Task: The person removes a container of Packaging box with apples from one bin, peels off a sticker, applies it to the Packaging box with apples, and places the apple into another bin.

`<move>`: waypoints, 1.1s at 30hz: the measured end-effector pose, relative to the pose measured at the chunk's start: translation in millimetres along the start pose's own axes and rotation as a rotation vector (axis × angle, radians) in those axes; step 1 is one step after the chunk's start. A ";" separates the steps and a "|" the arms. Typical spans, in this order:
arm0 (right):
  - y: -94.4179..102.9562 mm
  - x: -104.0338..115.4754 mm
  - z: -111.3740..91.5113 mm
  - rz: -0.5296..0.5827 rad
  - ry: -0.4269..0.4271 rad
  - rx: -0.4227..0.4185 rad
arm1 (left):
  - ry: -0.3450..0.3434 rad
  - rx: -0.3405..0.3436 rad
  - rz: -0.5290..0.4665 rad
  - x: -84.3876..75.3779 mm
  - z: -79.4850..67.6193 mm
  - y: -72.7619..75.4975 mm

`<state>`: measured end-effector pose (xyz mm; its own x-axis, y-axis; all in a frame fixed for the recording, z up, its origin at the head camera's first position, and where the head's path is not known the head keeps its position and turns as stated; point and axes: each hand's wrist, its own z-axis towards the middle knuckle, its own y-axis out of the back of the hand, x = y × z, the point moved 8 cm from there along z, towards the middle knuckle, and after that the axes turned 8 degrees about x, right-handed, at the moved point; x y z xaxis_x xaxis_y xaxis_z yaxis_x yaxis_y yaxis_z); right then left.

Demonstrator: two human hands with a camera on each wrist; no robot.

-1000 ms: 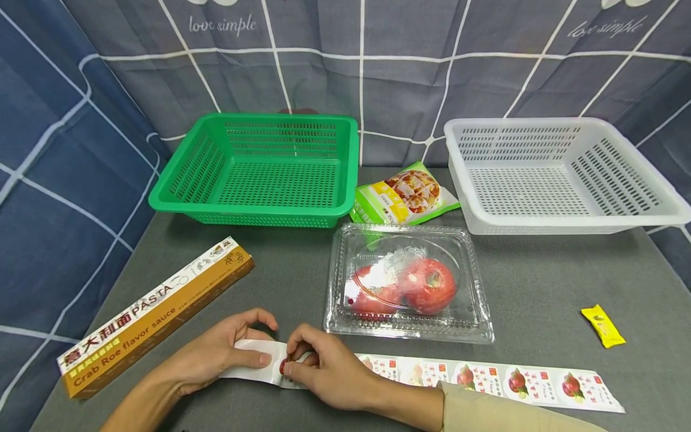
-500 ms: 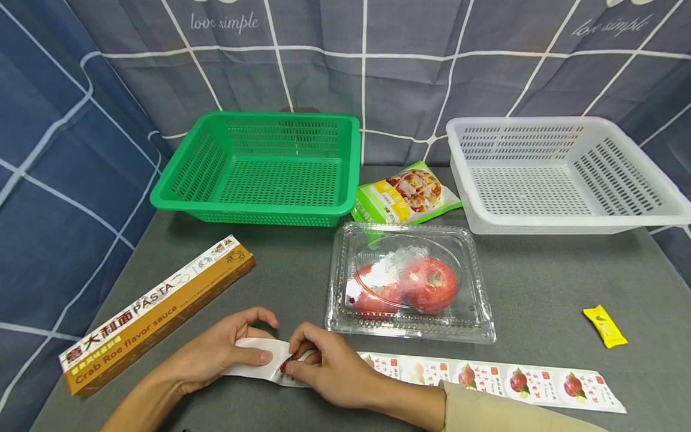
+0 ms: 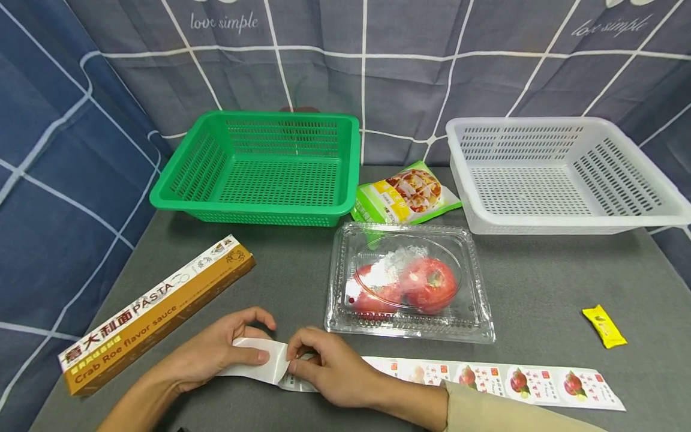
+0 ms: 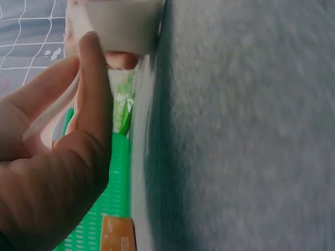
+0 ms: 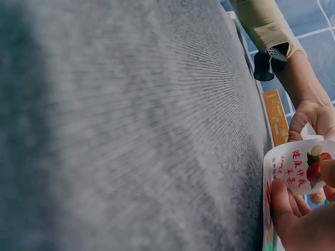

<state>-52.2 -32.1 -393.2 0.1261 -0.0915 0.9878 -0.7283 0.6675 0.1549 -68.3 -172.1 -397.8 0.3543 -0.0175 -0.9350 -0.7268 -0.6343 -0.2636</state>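
Note:
A long strip of white backing with apple stickers (image 3: 531, 385) stretches across the front of the grey table. My left hand (image 3: 227, 348) pinches its blank white end between thumb and fingers; the left wrist view shows the thumb pressed on this white paper (image 4: 118, 26). Close beside it, my right hand (image 3: 335, 372) pinches the strip where it bends between the hands. In the right wrist view an apple-printed label (image 5: 296, 170) curves by the right thumb and fingers. A clear plastic clamshell box (image 3: 410, 329) holding red apples (image 3: 432, 288) lies just beyond the right hand.
A pasta box (image 3: 156, 315) lies slanted at the left. Behind stand a green basket (image 3: 254, 210) and a white basket (image 3: 572, 222), with a green food packet (image 3: 407, 195) between them. A small yellow packet (image 3: 604, 326) lies at the right.
The red bit of label seen at my right fingertips earlier no longer shows in the head view. The strip between the hands now bends up more sharply; both hands have barely shifted.

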 end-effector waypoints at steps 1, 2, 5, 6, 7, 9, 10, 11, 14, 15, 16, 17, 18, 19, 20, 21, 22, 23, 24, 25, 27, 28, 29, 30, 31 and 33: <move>0.1 0.4 -0.9 -0.005 0.004 -0.002 | 0.012 -0.005 0.014 0.8 -0.9 1.0; 0.2 1.0 -2.0 -0.010 0.007 -0.003 | 0.023 -0.009 0.029 1.5 -1.9 1.9; 0.8 4.1 -6.1 0.000 0.019 -0.002 | 0.046 -0.014 0.064 3.4 -3.8 4.0; 1.1 5.4 -7.5 0.009 0.021 0.000 | 0.049 -0.015 0.078 3.8 -4.1 4.7; 1.5 6.8 -9.1 0.021 0.023 0.001 | 0.052 -0.016 0.093 4.2 -3.9 5.2; 2.4 9.7 -11.9 0.053 0.028 0.006 | 0.056 -0.013 0.124 4.7 -3.5 6.0; 2.9 11.3 -13.4 0.073 0.032 0.010 | 0.056 -0.012 0.138 5.0 -3.3 6.4; 3.7 13.0 -14.6 0.088 0.036 0.013 | 0.055 -0.012 0.151 5.1 -3.3 6.8; 7.0 19.4 -19.3 0.074 0.060 0.015 | 0.054 -0.014 0.176 5.3 -3.0 7.3; 8.4 22.5 -21.2 0.046 0.077 0.014 | 0.052 -0.017 0.184 5.0 -2.9 7.4; 9.7 25.7 -23.4 0.016 0.093 0.014 | 0.049 -0.021 0.193 4.7 -2.9 7.6; 11.1 29.0 -25.9 -0.019 0.108 0.013 | 0.047 -0.026 0.205 4.3 -2.9 7.9; 12.5 32.5 -28.6 -0.059 0.128 0.011 | 0.044 -0.031 0.222 3.9 -2.7 8.1; 14.0 36.1 -31.4 -0.098 0.147 0.009 | 0.041 -0.038 0.241 3.4 -2.7 8.6; 15.4 39.2 -33.9 -0.118 0.163 0.009 | 0.037 -0.047 0.265 2.9 -2.7 9.2; 16.8 42.3 -36.5 -0.125 0.178 0.010 | 0.033 -0.055 0.290 2.4 -2.9 9.8; 18.5 44.6 -38.9 -0.127 0.185 0.011 | 0.030 -0.064 0.315 1.9 -3.1 10.5; 20.5 46.7 -41.1 -0.128 0.191 0.007 | 0.026 -0.073 0.338 1.3 -3.3 11.2; 22.7 48.7 -43.0 -0.129 0.195 0.001 | 0.023 -0.081 0.359 0.7 -3.6 11.6; 25.2 50.0 -44.5 -0.121 0.189 -0.005 | 0.019 -0.088 0.378 0.1 -3.9 12.0; 30.1 51.2 -46.6 -0.096 0.169 -0.020 | 0.016 -0.100 0.401 -0.7 -4.5 12.6; 32.3 51.4 -47.1 -0.086 0.152 -0.025 | 0.015 -0.104 0.411 -1.1 -4.9 12.8; 34.5 51.7 -47.7 -0.078 0.138 -0.029 | 0.017 -0.109 0.417 -1.2 -5.3 13.0; 36.7 51.7 -48.5 -0.070 0.117 -0.030 | 0.021 -0.111 0.419 -1.0 -5.6 13.2; 38.9 52.1 -49.5 -0.065 0.104 -0.033 | 0.027 -0.114 0.417 -0.5 -5.9 13.4; 44.1 54.6 -52.1 -0.065 0.090 -0.039 | 0.049 -0.123 0.414 0.9 -6.6 14.4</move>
<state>-42.3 30.9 -333.3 0.2331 -0.0697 0.9699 -0.6899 0.6911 0.2155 -74.6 -186.4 -400.9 0.0771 -0.3248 -0.9426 -0.7389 -0.6534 0.1647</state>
